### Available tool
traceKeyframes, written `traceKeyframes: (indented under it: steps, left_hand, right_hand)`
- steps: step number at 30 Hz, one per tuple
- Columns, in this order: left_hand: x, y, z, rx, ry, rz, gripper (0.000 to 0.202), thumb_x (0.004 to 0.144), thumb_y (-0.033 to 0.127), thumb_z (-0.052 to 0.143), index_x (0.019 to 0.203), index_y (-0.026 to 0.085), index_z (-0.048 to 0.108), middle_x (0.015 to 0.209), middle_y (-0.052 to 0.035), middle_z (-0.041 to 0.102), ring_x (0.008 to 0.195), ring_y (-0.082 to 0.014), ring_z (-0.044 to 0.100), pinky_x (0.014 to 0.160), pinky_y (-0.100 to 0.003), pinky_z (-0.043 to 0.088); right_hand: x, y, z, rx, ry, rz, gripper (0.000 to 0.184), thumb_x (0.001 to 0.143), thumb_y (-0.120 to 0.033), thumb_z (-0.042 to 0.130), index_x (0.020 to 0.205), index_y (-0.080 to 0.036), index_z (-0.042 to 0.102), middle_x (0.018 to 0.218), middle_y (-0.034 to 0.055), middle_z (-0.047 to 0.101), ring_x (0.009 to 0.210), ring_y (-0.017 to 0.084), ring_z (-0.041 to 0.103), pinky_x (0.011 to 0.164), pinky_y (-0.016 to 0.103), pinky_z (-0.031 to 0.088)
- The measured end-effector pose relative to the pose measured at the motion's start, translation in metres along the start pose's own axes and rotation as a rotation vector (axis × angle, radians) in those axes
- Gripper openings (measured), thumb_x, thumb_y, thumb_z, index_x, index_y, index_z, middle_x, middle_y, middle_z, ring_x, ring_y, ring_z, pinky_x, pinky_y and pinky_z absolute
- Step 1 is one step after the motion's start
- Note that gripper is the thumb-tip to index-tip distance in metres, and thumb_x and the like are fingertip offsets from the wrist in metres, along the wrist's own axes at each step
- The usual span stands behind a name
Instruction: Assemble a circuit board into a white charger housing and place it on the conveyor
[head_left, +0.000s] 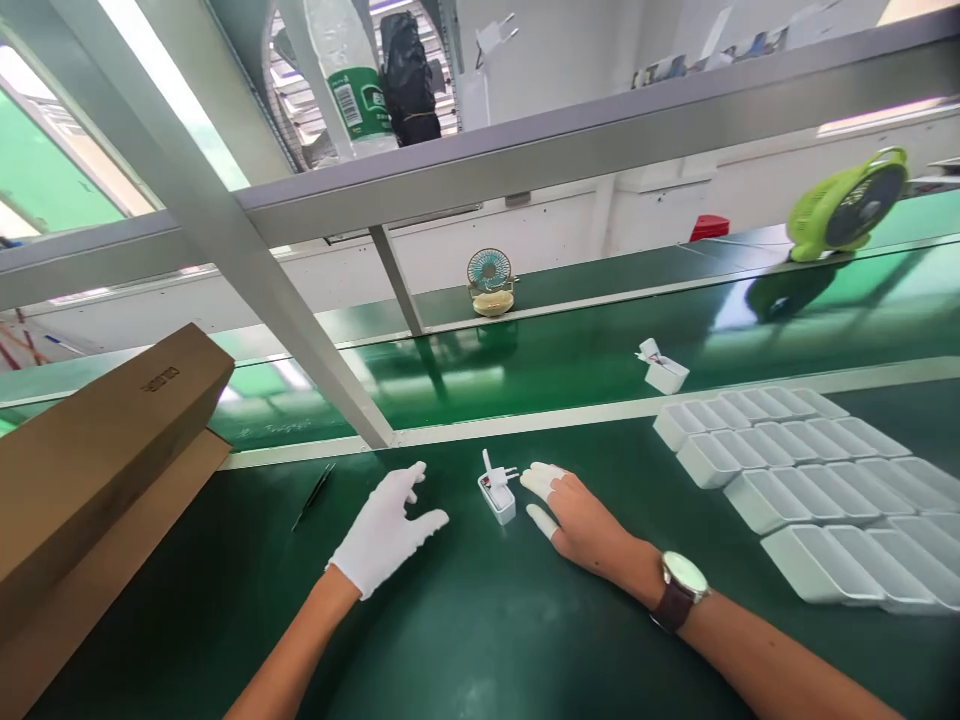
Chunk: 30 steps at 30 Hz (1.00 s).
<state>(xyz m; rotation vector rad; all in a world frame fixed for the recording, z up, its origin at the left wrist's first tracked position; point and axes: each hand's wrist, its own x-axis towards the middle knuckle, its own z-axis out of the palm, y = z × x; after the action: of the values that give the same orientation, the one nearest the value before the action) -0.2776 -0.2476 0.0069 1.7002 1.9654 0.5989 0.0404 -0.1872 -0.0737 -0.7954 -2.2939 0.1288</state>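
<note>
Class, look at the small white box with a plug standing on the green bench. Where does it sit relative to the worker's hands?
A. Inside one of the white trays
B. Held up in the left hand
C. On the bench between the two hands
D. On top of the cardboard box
C: the small white box stands on the green bench between the gloved left hand and the right hand, neither gripping it.

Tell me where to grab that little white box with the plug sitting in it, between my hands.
Probably pinch the small white box across its long side walls, coming from above and the right, where the right hand is nearest. The plug and raised flap stick out of the open top, so stay low on the walls.
</note>
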Motion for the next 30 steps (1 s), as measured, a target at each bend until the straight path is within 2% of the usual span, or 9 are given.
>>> traceKeyframes:
  steps: [3,5,7,9,11,13,15,23,30]
  left_hand:
    - [0.006,0.04,0.045,-0.18,-0.086,0.102,0.105,0.066,0.047,0.087,0.157,0.027,0.038,0.122,-0.0083,0.062,0.094,-0.0237,0.062,0.086,-0.038,0.053]
    - [0.017,0.059,0.069,-0.258,-0.093,0.138,0.094,0.065,0.042,0.088,0.148,0.023,0.048,0.115,-0.0078,0.066,0.098,-0.0241,0.062,0.091,-0.037,0.051]
    - [0.029,0.074,0.085,-0.393,-0.112,0.121,0.066,0.072,0.043,0.083,0.129,0.019,0.061,0.098,-0.0053,0.068,0.087,-0.021,0.063,0.083,-0.034,0.051]
    - [0.037,0.086,0.093,-0.669,-0.228,0.059,0.041,0.083,0.052,0.072,0.105,0.018,0.065,0.077,-0.0014,0.063,0.067,-0.0162,0.057,0.064,-0.029,0.049]
    - [0.04,0.093,0.097,-1.057,-0.407,-0.055,0.042,0.091,0.06,0.059,0.09,0.018,0.061,0.066,0.0012,0.055,0.055,-0.0121,0.048,0.051,-0.024,0.043]
    - [0.038,0.097,0.099,-1.401,-0.531,-0.2,0.045,0.095,0.061,0.054,0.087,0.018,0.059,0.068,0.0005,0.056,0.053,-0.0091,0.045,0.048,-0.02,0.04]
    - [0.035,0.096,0.1,-1.592,-0.557,-0.311,0.043,0.096,0.059,0.055,0.093,0.016,0.06,0.077,-0.002,0.06,0.054,-0.0062,0.044,0.045,-0.016,0.038]
    - [0.03,0.089,0.101,-1.705,-0.584,-0.347,0.053,0.099,0.06,0.048,0.093,0.01,0.064,0.076,-0.0043,0.058,0.047,-0.0024,0.03,0.038,-0.013,0.031]
    - [0.024,0.087,0.102,-1.598,-0.596,-0.373,0.048,0.096,0.064,0.054,0.096,0.016,0.062,0.076,-0.0009,0.058,0.055,-0.0061,0.046,0.048,-0.016,0.04]
  right_hand:
    - [0.001,-0.003,-0.004,0.044,0.004,-0.036,0.043,0.1,-0.015,0.053,0.143,-0.013,0.051,0.126,0.0176,0.068,0.13,0.032,0.059,0.111,0.059,0.049]
    - [0.0,-0.005,-0.006,0.064,0.006,-0.052,0.047,0.099,-0.016,0.054,0.146,-0.014,0.047,0.124,0.0172,0.068,0.13,0.032,0.058,0.113,0.059,0.048]
    - [0.0,-0.006,-0.008,0.083,0.008,-0.054,0.053,0.1,-0.019,0.057,0.151,-0.014,0.042,0.125,0.0174,0.067,0.129,0.033,0.058,0.113,0.061,0.047]
    - [0.001,-0.008,-0.012,0.124,0.017,-0.033,0.061,0.1,-0.024,0.059,0.155,-0.014,0.035,0.13,0.0187,0.065,0.13,0.033,0.057,0.112,0.06,0.048]
    - [0.003,-0.01,-0.017,0.176,0.027,0.022,0.068,0.101,-0.029,0.061,0.159,-0.015,0.028,0.135,0.0191,0.062,0.131,0.033,0.056,0.109,0.056,0.051]
    - [0.004,-0.011,-0.021,0.211,0.032,0.066,0.072,0.101,-0.031,0.061,0.161,-0.017,0.025,0.135,0.0185,0.061,0.13,0.033,0.055,0.107,0.054,0.053]
    - [0.004,-0.012,-0.024,0.215,0.036,0.068,0.071,0.101,-0.032,0.061,0.161,-0.017,0.026,0.131,0.0179,0.062,0.127,0.033,0.056,0.106,0.055,0.053]
    - [0.006,-0.016,-0.026,0.202,0.005,0.043,0.067,0.102,-0.036,0.059,0.16,-0.02,0.03,0.129,0.0173,0.064,0.124,0.033,0.058,0.105,0.056,0.054]
    - [0.005,-0.014,-0.025,0.194,0.013,0.033,0.061,0.101,-0.038,0.062,0.154,-0.02,0.039,0.125,0.016,0.065,0.122,0.032,0.059,0.105,0.055,0.053]
